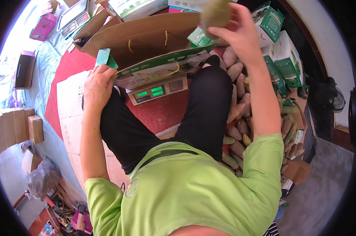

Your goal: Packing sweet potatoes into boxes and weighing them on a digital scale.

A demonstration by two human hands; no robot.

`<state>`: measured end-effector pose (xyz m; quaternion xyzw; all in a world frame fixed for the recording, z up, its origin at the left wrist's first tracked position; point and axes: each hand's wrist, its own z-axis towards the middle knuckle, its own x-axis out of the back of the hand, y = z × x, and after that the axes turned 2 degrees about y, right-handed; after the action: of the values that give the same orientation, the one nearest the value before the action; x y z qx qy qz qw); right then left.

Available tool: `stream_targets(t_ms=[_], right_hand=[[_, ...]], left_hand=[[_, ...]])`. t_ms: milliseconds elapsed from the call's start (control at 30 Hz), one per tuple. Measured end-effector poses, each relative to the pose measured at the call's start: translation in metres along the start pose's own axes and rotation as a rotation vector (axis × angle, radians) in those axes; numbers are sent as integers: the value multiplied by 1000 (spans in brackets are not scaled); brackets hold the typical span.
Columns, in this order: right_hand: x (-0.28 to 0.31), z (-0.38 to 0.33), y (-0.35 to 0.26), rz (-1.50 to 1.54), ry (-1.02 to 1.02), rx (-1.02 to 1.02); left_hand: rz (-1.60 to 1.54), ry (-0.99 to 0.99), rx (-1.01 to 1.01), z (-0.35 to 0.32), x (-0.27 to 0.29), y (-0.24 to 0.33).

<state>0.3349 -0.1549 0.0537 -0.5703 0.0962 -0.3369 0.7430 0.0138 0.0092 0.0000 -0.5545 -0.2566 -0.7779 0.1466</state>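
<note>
lime-green shirt (193,188) fills the bottom of the view, with black trousers (209,106) running up from it toward a digital weighing scale (157,91) on the red floor mat (68,67). an open green-and-white cardboard gift box (146,43) sits on the scale, its brown lid flap standing up behind.

the right hand (237,33) is raised above the box's right end, its grip clenched around a rough, brownish-green rounded fruit or tuber (215,13); which it is cannot be told. the piece sits at the fingertips, above and just left of the palm, partly cut by the top edge of the picture, and clear of the box. the left hand (97,84) rests on the box's near left corner, fingers curled over the edge; it seems to be steadying the box rather than carrying anything.

judged from this, the step would go well if the piece is lowered straight down into the open box and let go low, not dropped, so the scale reading settles quickly, while the left hand presses lightly enough not to add weight.

a heap of reddish-brown sweet potatoes (241,114) lies along the right leg, and more green-and-white cartons (284,59) are stacked beyond it.
</note>
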Motion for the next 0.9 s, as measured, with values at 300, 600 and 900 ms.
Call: stream_targets(t_ms=[300,600,900], right_hand=[[-66,30,54,-663,-400,10],[-26,23,57,-383,-242,4],[89,-103,114,-268,140,-207]], left_hand=[[0,-16,51,-1,-2,0],[-17,-53,61,-2,-7,-5],[-24,-28,39,-1,-8,-6]])
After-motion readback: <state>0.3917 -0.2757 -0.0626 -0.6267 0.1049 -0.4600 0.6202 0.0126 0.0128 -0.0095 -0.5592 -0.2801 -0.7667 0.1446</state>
